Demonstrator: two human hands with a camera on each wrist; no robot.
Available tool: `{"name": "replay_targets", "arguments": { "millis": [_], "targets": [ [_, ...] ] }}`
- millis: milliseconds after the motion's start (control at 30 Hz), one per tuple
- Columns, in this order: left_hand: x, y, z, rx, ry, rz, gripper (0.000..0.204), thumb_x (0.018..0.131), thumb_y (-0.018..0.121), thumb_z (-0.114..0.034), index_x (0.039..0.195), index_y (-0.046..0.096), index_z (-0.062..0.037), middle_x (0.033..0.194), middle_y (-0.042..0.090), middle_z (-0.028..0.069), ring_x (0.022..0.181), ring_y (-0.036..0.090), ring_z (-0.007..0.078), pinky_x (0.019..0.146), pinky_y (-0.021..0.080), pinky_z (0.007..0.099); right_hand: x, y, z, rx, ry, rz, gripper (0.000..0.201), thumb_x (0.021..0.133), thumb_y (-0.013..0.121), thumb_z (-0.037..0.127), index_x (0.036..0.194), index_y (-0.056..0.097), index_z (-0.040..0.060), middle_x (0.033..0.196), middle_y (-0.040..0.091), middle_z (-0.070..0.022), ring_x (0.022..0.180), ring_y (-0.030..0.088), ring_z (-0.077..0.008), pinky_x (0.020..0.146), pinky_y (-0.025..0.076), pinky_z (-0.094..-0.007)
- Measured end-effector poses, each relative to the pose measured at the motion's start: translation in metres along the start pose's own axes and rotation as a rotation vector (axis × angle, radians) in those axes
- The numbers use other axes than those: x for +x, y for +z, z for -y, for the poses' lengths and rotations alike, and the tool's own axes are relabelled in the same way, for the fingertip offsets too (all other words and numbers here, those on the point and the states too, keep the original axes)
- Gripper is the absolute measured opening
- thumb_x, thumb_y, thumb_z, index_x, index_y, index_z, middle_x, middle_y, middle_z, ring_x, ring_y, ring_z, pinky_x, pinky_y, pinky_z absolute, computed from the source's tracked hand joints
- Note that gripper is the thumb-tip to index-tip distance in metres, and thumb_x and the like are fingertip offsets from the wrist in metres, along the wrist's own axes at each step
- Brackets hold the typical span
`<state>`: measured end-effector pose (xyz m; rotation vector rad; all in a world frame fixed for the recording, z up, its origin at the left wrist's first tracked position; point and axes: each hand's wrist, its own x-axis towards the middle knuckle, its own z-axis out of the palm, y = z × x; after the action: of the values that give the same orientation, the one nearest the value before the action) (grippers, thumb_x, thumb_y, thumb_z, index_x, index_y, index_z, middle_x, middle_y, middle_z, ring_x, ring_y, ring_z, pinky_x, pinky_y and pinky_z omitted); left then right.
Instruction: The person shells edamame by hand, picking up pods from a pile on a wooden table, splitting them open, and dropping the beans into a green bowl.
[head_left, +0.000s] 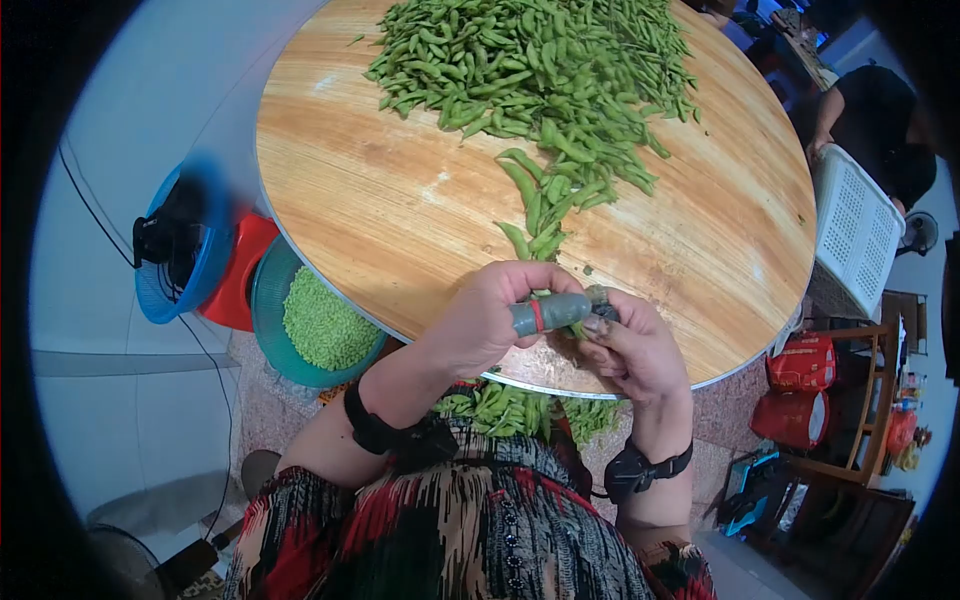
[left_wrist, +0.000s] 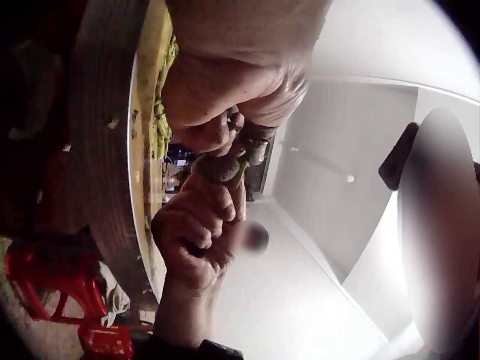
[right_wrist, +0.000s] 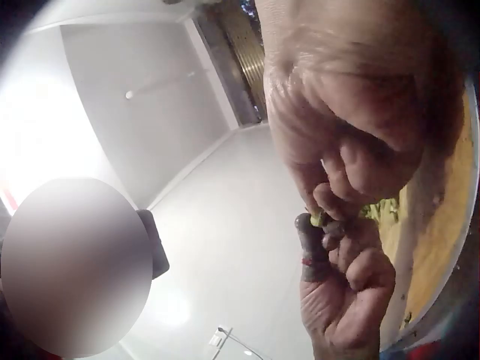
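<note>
Over the near edge of the round wooden table point(head_left: 350, 210), both hands meet at one green edamame pod point(head_left: 578, 329). My left hand point(head_left: 488, 312) pinches it from the left; its thumb wears a grey-green finger cover point(head_left: 562, 312) with a red band. From the other side my right hand point(head_left: 640, 350) grips the pod between thumb and curled fingers, the thumb darkly stained. Only a bit of the pod point(right_wrist: 317, 219) shows between the fingertips in the right wrist view. A large heap of edamame pods point(head_left: 520, 60) covers the far part of the table, trailing towards the hands.
More pods point(head_left: 500, 410) lie in the lap under the table edge. At the left stand a green basin point(head_left: 268, 335) of shelled beans, a red stool point(head_left: 245, 270) and a blue basket point(head_left: 160, 285). Another person point(head_left: 870, 110) holds a white crate point(head_left: 860, 215) at the right.
</note>
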<state>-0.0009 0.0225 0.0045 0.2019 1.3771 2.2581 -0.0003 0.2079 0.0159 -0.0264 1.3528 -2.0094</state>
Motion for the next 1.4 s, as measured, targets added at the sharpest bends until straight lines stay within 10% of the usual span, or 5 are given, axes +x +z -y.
{"name": "replay_targets", "arguments": {
  "millis": [100,767,1100,1400],
  "targets": [
    [-0.003,-0.005,0.006,-0.083,-0.021,-0.084,0.011,0.085,0.058,-0.011,0.093,0.058,-0.0042,0.077,0.056,-0.0028,0.057,0.041,0.0002,0.047,0.025,0.0149,-0.003,0.011,-0.009,-0.352,-0.209,-0.177,0.019,0.091,0.049,0.021,0.082,0.05,0.0043,0.06,0.045,0.0033,0.047,0.036,-0.0039,0.042,0.027,-0.0183],
    [-0.011,0.014,0.014,0.336,0.137,-0.278,0.005,0.083,0.059,-0.004,0.085,0.055,-0.0015,0.075,0.058,0.0013,0.071,0.052,0.0058,0.063,0.043,0.0214,-0.012,0.021,-0.006,-0.207,-0.056,-0.11,0.019,0.094,0.041,0.014,0.084,0.052,0.0024,0.061,0.047,0.0034,0.049,0.037,-0.0029,0.043,0.029,-0.0184],
    [-0.01,-0.001,0.01,0.325,0.336,0.153,0.013,0.081,0.063,-0.012,0.081,0.054,-0.0027,0.079,0.055,0.0008,0.076,0.052,0.0093,0.067,0.041,0.0217,-0.024,0.022,-0.009,-0.035,-0.042,-0.011,0.018,0.094,0.04,0.013,0.089,0.052,0.0023,0.058,0.043,0.0051,0.046,0.03,-0.0022,0.04,0.024,-0.0182],
    [-0.008,0.008,0.015,0.037,0.249,-0.141,0.008,0.08,0.06,-0.003,0.087,0.056,-0.0006,0.076,0.055,0.0017,0.067,0.052,0.0073,0.06,0.043,0.0207,-0.022,0.02,-0.009,-0.044,-0.119,0.014,0.019,0.095,0.039,0.015,0.088,0.052,0.0025,0.058,0.043,0.0041,0.046,0.032,-0.0022,0.041,0.025,-0.018]
  ]
}}
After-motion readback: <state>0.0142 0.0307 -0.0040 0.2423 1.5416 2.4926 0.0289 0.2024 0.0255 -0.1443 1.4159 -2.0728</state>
